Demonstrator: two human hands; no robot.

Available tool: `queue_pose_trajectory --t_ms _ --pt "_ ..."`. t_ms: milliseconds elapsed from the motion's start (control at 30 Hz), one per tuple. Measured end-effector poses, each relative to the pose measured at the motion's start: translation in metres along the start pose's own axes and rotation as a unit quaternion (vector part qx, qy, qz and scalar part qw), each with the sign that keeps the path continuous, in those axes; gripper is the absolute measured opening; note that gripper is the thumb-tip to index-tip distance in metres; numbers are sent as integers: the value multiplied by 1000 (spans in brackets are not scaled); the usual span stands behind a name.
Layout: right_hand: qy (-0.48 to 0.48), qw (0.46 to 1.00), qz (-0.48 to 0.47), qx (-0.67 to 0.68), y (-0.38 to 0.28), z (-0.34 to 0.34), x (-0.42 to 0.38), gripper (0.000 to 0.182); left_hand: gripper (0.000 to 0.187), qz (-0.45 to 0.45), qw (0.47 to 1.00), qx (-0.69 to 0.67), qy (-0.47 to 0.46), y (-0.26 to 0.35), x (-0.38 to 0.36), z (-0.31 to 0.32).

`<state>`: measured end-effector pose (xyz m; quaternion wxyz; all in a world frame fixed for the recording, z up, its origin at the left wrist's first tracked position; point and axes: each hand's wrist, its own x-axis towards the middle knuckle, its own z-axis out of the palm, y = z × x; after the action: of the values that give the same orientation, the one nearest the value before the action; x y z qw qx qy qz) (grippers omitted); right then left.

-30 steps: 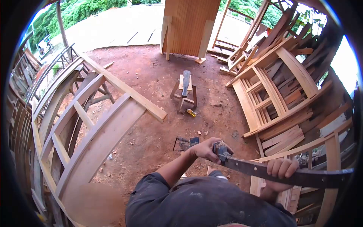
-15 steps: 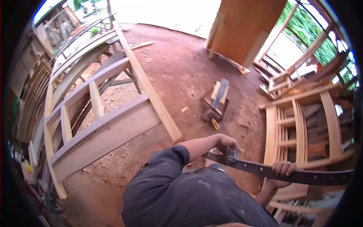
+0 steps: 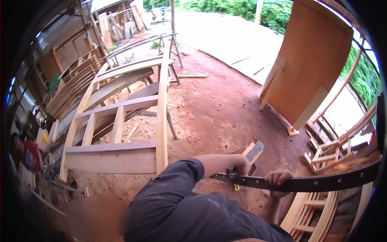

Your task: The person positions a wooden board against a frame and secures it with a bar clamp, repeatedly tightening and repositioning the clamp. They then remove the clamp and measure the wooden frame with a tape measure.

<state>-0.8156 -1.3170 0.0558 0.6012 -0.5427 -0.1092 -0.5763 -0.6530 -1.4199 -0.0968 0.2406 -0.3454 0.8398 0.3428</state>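
Fingers of the right hand (image 3: pixel 279 178) curl over the top edge of a long dark metal bar (image 3: pixel 322 182), knuckles up, closed around it in the lower middle of the frame. The left hand (image 3: pixel 240 163) closes over the bar's left end, where a small metal clamp piece (image 3: pixel 232 174) sits; its fingertips are hidden behind the hand, so how they lie cannot be told. The bar, dotted with small holes, runs from just below the left hand rightward and slightly upward to the right edge of the frame. Both arms come from a dark grey shirt (image 3: pixel 181 209) at the bottom centre.

Just behind the left hand, a small wooden stool (image 3: pixel 250 152) stands on the red dirt floor (image 3: pixel 217 109) with a grey tool lying on top. In the left half a large wooden frame (image 3: pixel 121 133) rests on trestles. A tall brown wooden panel (image 3: pixel 314 60) stands at the upper right, and curved wooden frames (image 3: pixel 322 209) stack at the lower right.
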Motion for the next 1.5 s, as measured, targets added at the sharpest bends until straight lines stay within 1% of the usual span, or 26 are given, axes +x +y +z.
queue_pose_trajectory --t_ms 33,67,133,200,267,333,400,467,533,600,633,700,733,800,867,933,1033,1067,1133,1200,1233,1267,1367,1400,1467,1500 --pt "-12 1000 5 11 10 -9 13 55 41 -31 998 35 37 1 -22 -12" --pt "-31 999 27 17 24 -16 26 58 39 -77 986 -94 113 -3 -52 -19" --pt "-62 996 46 35 57 -31 53 61 35 -120 962 -168 177 -37 -59 -21" --pt "-69 989 97 82 93 -44 74 67 39 -150 950 -167 215 -71 -60 -24" --pt "-81 985 111 103 130 -58 96 70 35 -123 925 -256 254 -109 -70 -27" --pt "-96 977 158 107 165 -71 115 71 32 -150 911 -251 293 -154 -55 -23" --pt "-111 978 144 99 201 -76 139 64 32 -121 899 -281 313 -192 -49 -20" --pt "-101 972 189 99 230 -83 165 65 37 -178 874 -291 345 -224 -45 -34" --pt "-138 965 197 106 259 -89 199 66 47 -171 831 -349 398 -249 -54 -43" --pt "-149 959 208 119 286 -87 217 66 52 -156 812 -386 409 -271 -62 -51" --pt "-172 952 222 121 298 -83 231 67 52 -159 813 -387 405 -279 -70 -54" --pt "-191 942 253 106 323 -82 245 66 49 -116 780 -426 443 -289 -79 -58" --pt "-158 932 297 137 341 -87 245 66 45 -86 836 -350 413 -331 -43 -47" --pt "-193 912 338 132 367 -87 262 65 44 -120 837 -368 387 -347 -50 -55" --pt "-158 899 396 100 394 -86 278 65 44 -143 839 -370 371 -367 -61 -66" --pt "-159 904 388 81 422 -82 298 64 43 -166 841 -367 361 -392 -71 -80" --pt "-203 886 415 35 460 -85 331 62 43 -194 838 -356 366 -436 -87 -109" --pt "-187 879 436 50 471 -88 341 59 43 -205 836 -351 368 -454 -93 -121" --pt "-195 898 393 -4 492 -92 362 53 42 -228 837 -332 369 -492 -110 -145" --pt "-185 882 433 -7 514 -108 385 50 42 -258 832 -322 371 -534 -132 -170" --pt "-190 864 465 -21 521 -118 391 48 42 -274 823 -324 377 -554 -145 -180" --pt "-196 879 434 -20 550 -134 395 45 41 -284 814 -329 384 -566 -150 -186" --pt "-257 844 469 -40 568 -141 433 56 41 -309 768 -359 431 -597 -168 -198" --pt "-260 846 464 -34 575 -142 442 56 41 -313 751 -372 448 -606 -170 -199" --pt "-270 823 493 -82 585 -146 453 57 40 -309 718 -403 475 -620 -165 -193" --pt "-306 801 503 -105 598 -151 460 57 40 -306 700 -420 490 -628 -164 -192"
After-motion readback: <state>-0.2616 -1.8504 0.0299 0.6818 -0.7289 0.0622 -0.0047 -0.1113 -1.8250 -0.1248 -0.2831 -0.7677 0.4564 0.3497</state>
